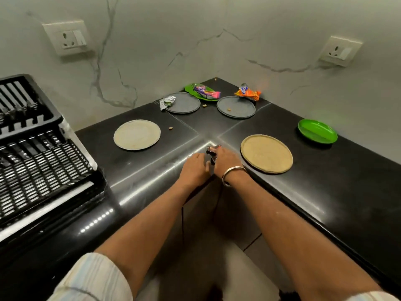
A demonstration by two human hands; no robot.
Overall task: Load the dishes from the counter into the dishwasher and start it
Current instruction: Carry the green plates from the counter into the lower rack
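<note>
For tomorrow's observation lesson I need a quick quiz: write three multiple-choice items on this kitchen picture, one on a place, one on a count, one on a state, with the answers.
1. Where does the black dish rack stand?
A. On the left part of the counter
B. On the floor
C. Beside the far right wall socket

2. How many green plates are on the counter?
A. None
B. Two
C. Four

3. What are the hands doing?
A. Lifting the tan plate
B. Hanging idle
C. Handling a small crumpled wrapper

Answers:
1. A, the rack fills the counter's left end.
2. B, one green plate lies at the right, another at the back under a purple wrapper.
3. C, the right hand pinches the wrapper while the left hand sits close beside it.
</note>
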